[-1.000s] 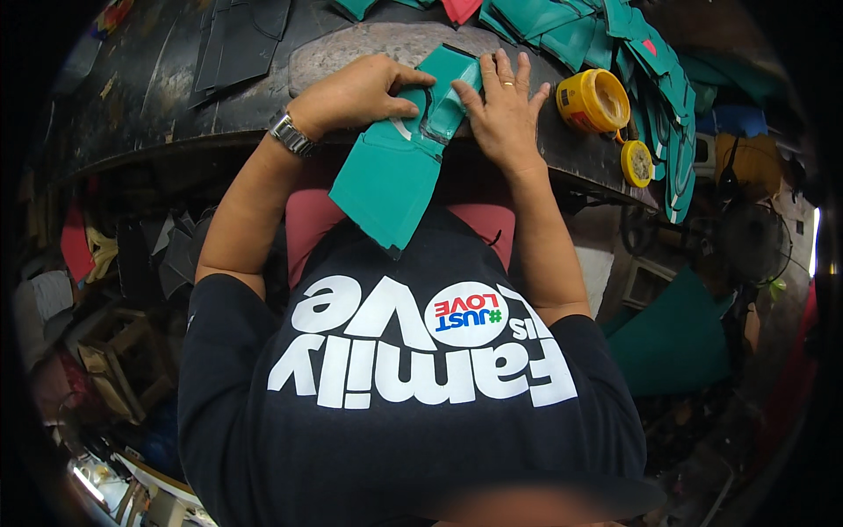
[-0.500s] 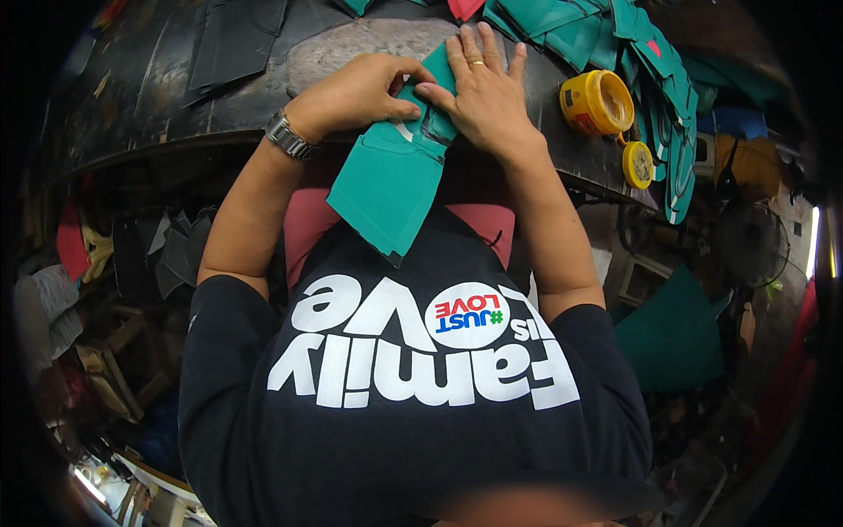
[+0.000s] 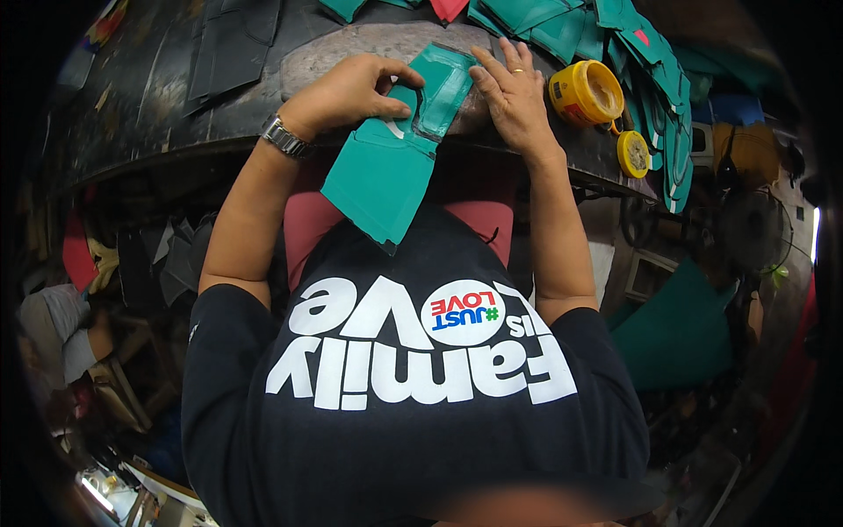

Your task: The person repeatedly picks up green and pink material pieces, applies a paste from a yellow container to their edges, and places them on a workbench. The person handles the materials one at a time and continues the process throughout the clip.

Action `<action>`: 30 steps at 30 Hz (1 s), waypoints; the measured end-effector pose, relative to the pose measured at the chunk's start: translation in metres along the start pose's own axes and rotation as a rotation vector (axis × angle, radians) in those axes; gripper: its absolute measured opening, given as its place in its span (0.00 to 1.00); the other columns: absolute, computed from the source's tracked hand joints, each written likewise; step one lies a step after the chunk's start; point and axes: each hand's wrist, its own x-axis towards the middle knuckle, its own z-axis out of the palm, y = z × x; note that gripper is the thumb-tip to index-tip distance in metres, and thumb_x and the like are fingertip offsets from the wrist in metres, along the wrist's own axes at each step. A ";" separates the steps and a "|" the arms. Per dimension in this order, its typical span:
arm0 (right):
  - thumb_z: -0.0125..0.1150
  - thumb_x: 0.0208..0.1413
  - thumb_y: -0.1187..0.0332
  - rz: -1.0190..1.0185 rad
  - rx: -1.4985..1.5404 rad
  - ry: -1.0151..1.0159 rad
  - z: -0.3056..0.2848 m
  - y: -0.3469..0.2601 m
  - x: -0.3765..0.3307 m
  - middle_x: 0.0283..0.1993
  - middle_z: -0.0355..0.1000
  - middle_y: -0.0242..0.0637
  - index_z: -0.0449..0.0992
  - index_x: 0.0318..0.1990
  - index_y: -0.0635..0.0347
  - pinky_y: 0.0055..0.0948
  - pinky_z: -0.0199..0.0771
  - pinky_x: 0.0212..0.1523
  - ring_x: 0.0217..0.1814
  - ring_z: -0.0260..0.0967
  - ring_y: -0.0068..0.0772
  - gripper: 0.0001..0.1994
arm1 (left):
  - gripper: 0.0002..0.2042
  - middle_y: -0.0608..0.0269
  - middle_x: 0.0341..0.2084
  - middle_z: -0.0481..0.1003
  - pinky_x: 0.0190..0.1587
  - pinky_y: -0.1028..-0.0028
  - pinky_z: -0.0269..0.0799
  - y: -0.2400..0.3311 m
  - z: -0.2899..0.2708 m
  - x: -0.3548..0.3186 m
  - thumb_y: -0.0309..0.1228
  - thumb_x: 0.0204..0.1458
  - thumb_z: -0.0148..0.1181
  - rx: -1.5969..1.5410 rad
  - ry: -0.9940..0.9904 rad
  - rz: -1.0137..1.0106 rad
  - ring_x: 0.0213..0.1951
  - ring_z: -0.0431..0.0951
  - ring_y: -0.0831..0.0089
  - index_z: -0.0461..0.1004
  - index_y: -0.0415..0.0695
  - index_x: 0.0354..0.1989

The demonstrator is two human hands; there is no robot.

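Note:
A green sheet piece (image 3: 382, 180) with dark seams and a glossy upper panel lies partly on the table, its lower part hanging over the front edge toward my lap. My left hand (image 3: 349, 92), wearing a metal watch, grips the piece's left edge between thumb and fingers. A small white strip shows beside that thumb. Just off the piece's upper right side is my right hand (image 3: 518, 104), with a ring on one finger; it is open, fingers stretched out and apart, with nothing visible in it.
To the right stands a yellow tub (image 3: 587, 93) of tan paste, its yellow lid (image 3: 633, 155) beside it. Green cut pieces (image 3: 654, 66) are piled at the far right. Black sheets (image 3: 233, 48) lie at the far left of the dark table (image 3: 132, 123). A worn slab (image 3: 320, 57) sits behind my hands.
My right hand has lifted off the green piece and moved right, uncovering its glossy upper panel. My left hand keeps its hold, and the piece has shifted slightly.

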 end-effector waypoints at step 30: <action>0.44 0.67 0.42 0.280 -0.127 0.192 -0.126 0.074 -0.034 0.51 0.76 0.48 0.83 0.46 0.59 0.43 0.69 0.58 0.59 0.69 0.53 0.29 | 0.12 0.68 0.42 0.79 0.45 0.79 0.73 0.018 -0.012 0.026 0.24 0.56 0.62 -0.059 0.262 0.369 0.42 0.77 0.81 0.80 0.44 0.48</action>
